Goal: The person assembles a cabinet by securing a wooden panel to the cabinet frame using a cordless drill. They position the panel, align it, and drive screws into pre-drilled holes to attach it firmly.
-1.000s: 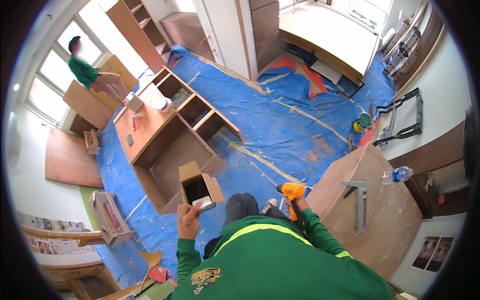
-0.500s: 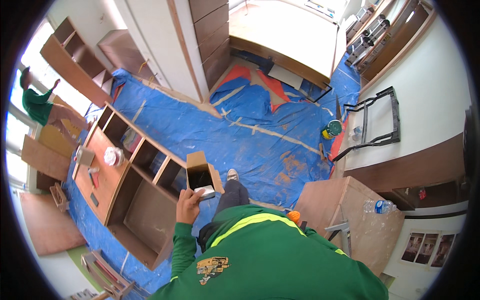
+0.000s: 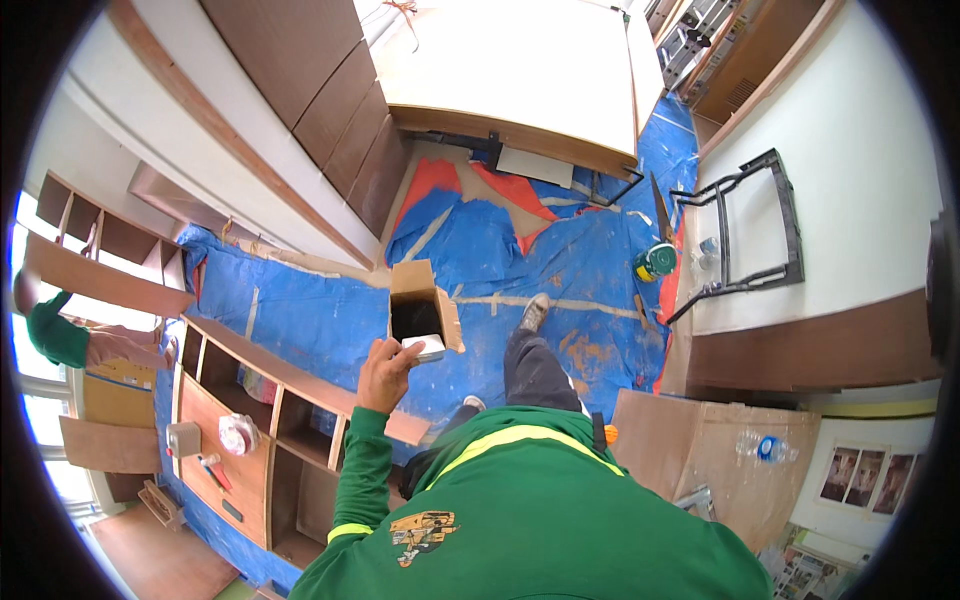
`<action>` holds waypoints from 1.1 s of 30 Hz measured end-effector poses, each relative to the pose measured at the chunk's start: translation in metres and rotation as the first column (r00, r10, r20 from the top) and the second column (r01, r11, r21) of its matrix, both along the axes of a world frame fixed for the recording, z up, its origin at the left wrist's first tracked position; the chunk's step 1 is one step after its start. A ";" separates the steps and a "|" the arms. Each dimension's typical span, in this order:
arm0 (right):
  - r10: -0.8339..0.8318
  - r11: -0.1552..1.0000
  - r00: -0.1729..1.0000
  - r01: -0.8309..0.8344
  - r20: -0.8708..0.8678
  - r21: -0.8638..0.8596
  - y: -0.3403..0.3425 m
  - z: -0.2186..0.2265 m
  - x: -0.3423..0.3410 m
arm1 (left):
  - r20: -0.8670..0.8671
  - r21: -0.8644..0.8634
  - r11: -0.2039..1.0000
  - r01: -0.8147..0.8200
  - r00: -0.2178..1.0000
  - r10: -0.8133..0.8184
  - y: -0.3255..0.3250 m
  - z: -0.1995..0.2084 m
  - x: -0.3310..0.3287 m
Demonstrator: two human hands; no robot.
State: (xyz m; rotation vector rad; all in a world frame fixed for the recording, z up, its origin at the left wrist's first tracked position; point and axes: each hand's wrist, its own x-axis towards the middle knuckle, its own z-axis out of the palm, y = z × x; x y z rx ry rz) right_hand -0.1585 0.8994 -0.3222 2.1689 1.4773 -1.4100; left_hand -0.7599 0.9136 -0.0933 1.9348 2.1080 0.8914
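Observation:
My left hand (image 3: 383,378) is raised in front of me, its thumb and fingers closed at the near edge of an open cardboard box (image 3: 412,312). The box's flaps stand up and its inside looks dark, so its contents cannot be made out. A small white block-like piece (image 3: 426,347) lies at my fingertips, against the box's near side; whether it is separate from the box is unclear. My right hand is out of sight, and my green sleeve and back fill the lower part of the view.
Blue sheeting (image 3: 320,315) covers the floor. A wooden cabinet (image 3: 290,395) lies to the left, bearing tools and a tape roll (image 3: 239,434). Ahead stands a white-topped table (image 3: 510,60); rightward are a green tub (image 3: 655,262), a black frame (image 3: 790,215) and a wooden box (image 3: 655,440). A co-worker (image 3: 60,330) is far left.
I have stepped forward, one foot now farther ahead, and the table and pillar look closer. The box stays in my left hand. At far left, a wooden panel now stands tilted by the co-worker.

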 end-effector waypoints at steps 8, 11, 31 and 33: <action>0.073 0.997 0.987 -0.067 0.144 -0.045 0.181 -0.065 -0.065 | 0.083 -0.191 0.981 -0.005 0.996 0.022 0.170 -0.012 -0.029; 0.067 0.994 0.970 -0.085 0.232 0.068 0.282 -0.071 -0.091 | 0.077 -0.250 0.968 -0.008 0.997 0.028 0.237 0.000 -0.040; -0.444 0.896 0.891 0.441 -0.094 -0.049 0.620 -0.059 -0.175 | 0.157 -0.191 0.975 0.115 0.984 -0.085 0.646 -0.045 -0.217; 0.138 0.988 0.952 -0.111 0.274 -0.111 0.589 -0.067 -0.180 | 0.184 -0.210 0.968 0.135 0.978 -0.096 0.696 -0.072 -0.251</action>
